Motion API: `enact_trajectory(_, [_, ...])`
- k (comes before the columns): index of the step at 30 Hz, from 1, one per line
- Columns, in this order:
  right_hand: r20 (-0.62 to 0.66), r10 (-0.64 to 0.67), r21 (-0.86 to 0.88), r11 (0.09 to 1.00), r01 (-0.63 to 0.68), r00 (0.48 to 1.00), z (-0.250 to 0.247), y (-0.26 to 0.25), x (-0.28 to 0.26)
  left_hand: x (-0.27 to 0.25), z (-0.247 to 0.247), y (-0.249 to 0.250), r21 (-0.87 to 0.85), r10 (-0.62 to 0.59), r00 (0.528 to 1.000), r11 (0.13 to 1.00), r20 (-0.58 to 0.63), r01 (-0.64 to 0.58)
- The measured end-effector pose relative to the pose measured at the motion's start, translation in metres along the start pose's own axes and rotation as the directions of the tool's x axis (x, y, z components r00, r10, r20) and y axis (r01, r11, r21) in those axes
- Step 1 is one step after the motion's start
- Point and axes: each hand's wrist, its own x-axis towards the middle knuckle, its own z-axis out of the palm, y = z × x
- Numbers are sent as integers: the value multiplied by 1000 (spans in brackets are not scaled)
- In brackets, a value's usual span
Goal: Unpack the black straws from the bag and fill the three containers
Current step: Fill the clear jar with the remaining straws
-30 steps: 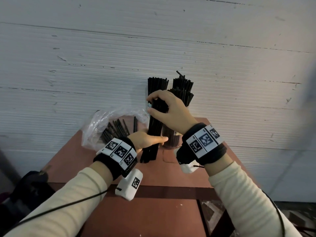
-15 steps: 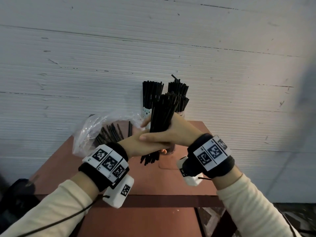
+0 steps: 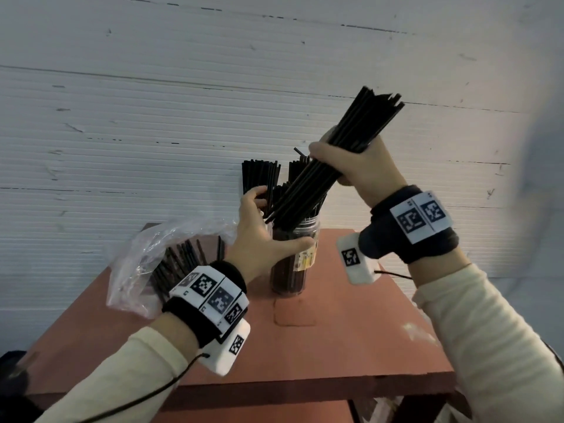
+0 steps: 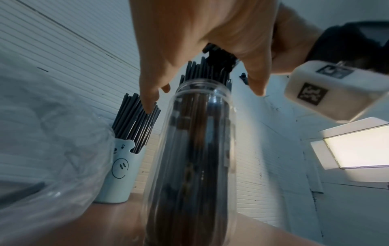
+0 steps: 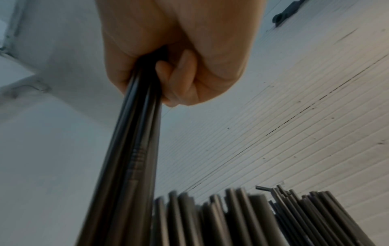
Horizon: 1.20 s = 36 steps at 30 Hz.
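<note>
- Head view: right hand point(image 3: 360, 169) raised above the table point(image 3: 351, 337), fingers wrapped tight round a bundle of black straws point(image 3: 341, 154). Long axis of bundle tilted, upper ends up and to the right, lower ends down and to the left, meeting the mouth of the clear jar point(image 3: 294, 257). Whether the lower tips are already inside the rim or just above it: cannot tell.
- Head view: left hand point(image 3: 262, 239) beside the jar, thumb laid across its front below the neck, fingers spread and reaching round the far side among the straws standing in it. Grip loose, more a steadying contact than a clamp. Left hand nearer the jar; right hand nearer the free end of the bundle.
- Head view: judged next need: swing bundle axis toward upright over the jar mouth, then lower. Jar already well stocked, so little room at the opening.
- Head view: plastic bag point(image 3: 158, 257) on the left of the reddish table top, more straws lying inside. White ribbed wall panel behind.
- Left wrist view: jar point(image 4: 195, 149) seen from below, dark straws inside, more projecting above the rim. Left fingers point(image 4: 151, 98) spread apart either side of the neck, not closed. Pale blue cup with a bear face point(image 4: 122, 169) just beside the jar, packed with straws. Bag film at left.
- Right wrist view: right hand point(image 5: 179, 55) closed as a fist on the bundle point(image 5: 130, 149). Tops of standing straws below. Third container not clearly separable in any view.
</note>
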Motion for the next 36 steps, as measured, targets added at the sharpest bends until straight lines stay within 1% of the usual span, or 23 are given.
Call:
enact_trajectory(3, [-68, 41, 44, 998, -38, 997, -11, 3, 17, 19, 6, -3, -55, -54, 993, 997, 103, 60])
enact_trajectory(7, [-118, 97, 100, 991, -85, 988, -18, 15, 27, 36, 3, -9, -31, -73, 973, 996, 221, 82])
enact_trajectory(9, [-133, 96, 75, 993, -87, 986, -21, 23, 26, 40, 0, -14, 9, -95, 961, 995, 261, 96])
enact_trajectory(12, [-141, 54, -25, 998, -58, 988, -23, 28, 25, 45, -3, -18, 61, -140, 955, 990, 261, 128])
enact_trajectory(15, [-89, 11, -91, 996, -19, 996, -24, 28, 31, 46, -4, -19, 74, -152, 954, 988, 260, 137])
enact_trajectory(19, [-22, 3, -149, 989, -6, 1000, -21, 29, 38, 46, -3, -24, 37, -153, 961, 988, 229, 149])
enact_trajectory(24, [141, 38, -257, 967, -1, 989, -9, 36, 42, 45, -3, -24, 39, -145, 964, 989, 223, 140])
enact_trajectory(28, [167, 50, -279, 960, -2, 985, 0, 47, 40, 44, -4, -23, 35, -133, 961, 991, 242, 128])
enact_trajectory(33, [283, 95, -321, 947, 1, 955, 16, 57, 30, 43, -4, -25, 16, -128, 959, 992, 252, 128])
enact_trajectory(36, [252, 117, -299, 954, -38, 961, 18, 64, 22, 42, -3, -26, 4, -119, 963, 993, 243, 122])
